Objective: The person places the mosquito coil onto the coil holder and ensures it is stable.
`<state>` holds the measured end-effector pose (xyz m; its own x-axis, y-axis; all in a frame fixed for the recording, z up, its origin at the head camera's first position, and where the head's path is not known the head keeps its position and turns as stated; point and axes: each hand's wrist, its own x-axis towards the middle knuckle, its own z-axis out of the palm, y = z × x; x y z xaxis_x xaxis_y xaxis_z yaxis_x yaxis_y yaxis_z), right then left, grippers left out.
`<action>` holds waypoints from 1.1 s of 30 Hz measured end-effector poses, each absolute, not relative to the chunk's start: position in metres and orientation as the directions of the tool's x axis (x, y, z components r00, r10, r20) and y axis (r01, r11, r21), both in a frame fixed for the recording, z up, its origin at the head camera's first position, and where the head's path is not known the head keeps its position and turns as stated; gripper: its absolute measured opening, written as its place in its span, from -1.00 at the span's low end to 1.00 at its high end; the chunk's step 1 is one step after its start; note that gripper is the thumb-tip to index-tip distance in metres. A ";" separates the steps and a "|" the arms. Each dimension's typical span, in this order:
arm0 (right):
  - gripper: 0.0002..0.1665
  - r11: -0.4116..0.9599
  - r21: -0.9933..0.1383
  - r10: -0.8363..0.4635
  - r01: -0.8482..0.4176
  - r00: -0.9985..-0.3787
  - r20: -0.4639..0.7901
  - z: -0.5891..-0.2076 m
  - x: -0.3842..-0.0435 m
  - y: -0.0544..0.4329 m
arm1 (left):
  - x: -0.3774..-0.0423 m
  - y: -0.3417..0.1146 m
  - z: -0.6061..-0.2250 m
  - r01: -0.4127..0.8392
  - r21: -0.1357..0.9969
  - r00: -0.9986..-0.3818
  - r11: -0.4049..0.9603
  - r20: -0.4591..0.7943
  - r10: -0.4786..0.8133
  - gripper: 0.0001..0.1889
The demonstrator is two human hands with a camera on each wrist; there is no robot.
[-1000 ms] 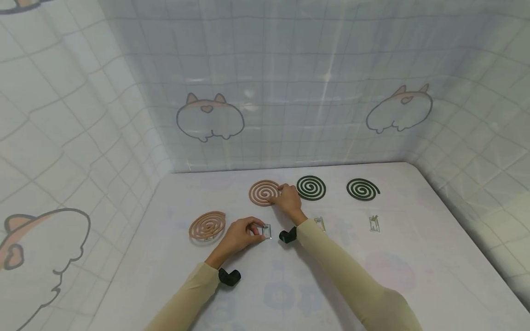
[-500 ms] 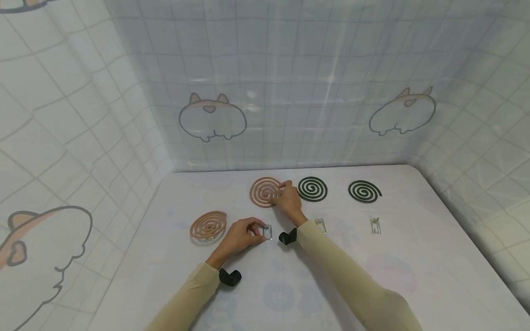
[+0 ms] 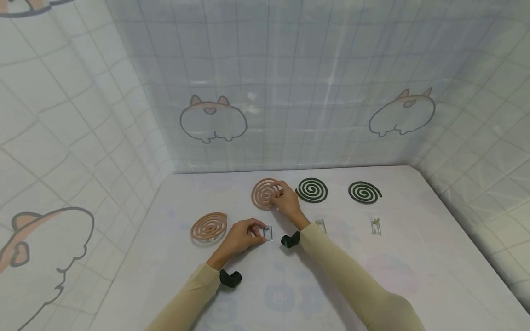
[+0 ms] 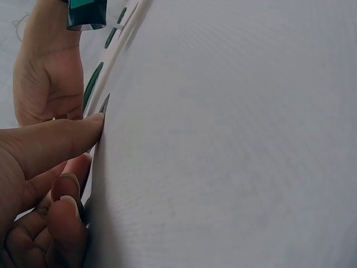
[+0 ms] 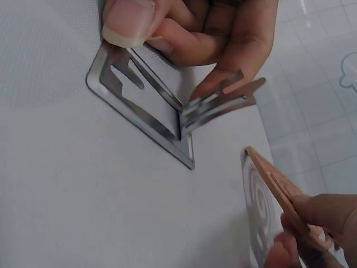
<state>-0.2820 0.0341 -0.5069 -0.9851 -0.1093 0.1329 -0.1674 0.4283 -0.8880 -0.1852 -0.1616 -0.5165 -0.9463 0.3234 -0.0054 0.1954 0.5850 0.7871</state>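
My left hand (image 3: 241, 235) pinches the near edge of a flat metal mosquito coil stand (image 5: 195, 119) on the table, thumb on its frame. Its bent prongs stick up from the plate. In the left wrist view only the pointed metal tip (image 4: 105, 103) shows past the thumb. My right hand (image 3: 287, 202) pinches a brown mosquito coil (image 3: 261, 195) by its right side, thumb on one face and fingers on the other. The right wrist view has this coil tilted, raised over its spiral shadow on the table.
Left of my hands, another brown coil (image 3: 209, 226) rests raised on a stand. Two green coils (image 3: 312, 190) lie along the back right. Nearer, two more metal stands (image 3: 375, 226) lie on the white table, one partly beside my right sleeve (image 3: 331, 257). Tiled-pattern cloth walls surround the table.
My right hand has tilted the brown coil up from the table and shifted it slightly toward me. The left hand has stayed in place on the metal stand.
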 end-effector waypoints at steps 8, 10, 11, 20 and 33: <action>-0.64 0.388 -0.896 -0.186 -0.216 -0.971 0.153 -0.503 -0.283 0.037 | -0.185 -0.162 -0.514 0.197 0.783 -0.950 0.591 0.003 0.313 -0.65; -0.69 0.383 -0.897 -0.193 -0.219 -0.969 0.154 -0.503 -0.283 0.038 | -0.185 -0.161 -0.513 0.191 0.784 -0.952 0.590 0.000 0.307 -0.65; -0.71 0.380 -0.898 -0.192 -0.221 -0.969 0.157 -0.503 -0.283 0.038 | -0.185 -0.161 -0.513 0.188 0.784 -0.952 0.592 -0.002 0.305 -0.65; -0.75 0.360 -0.909 -0.170 -0.210 -0.973 0.158 -0.501 -0.278 0.037 | -0.187 -0.162 -0.517 0.183 0.787 -0.953 0.588 -0.005 0.304 -0.65; -0.80 0.262 -0.952 -0.162 -0.156 -0.980 0.116 -0.488 -0.265 0.037 | -0.185 -0.162 -0.514 0.186 0.798 -0.952 0.574 0.001 0.307 -0.65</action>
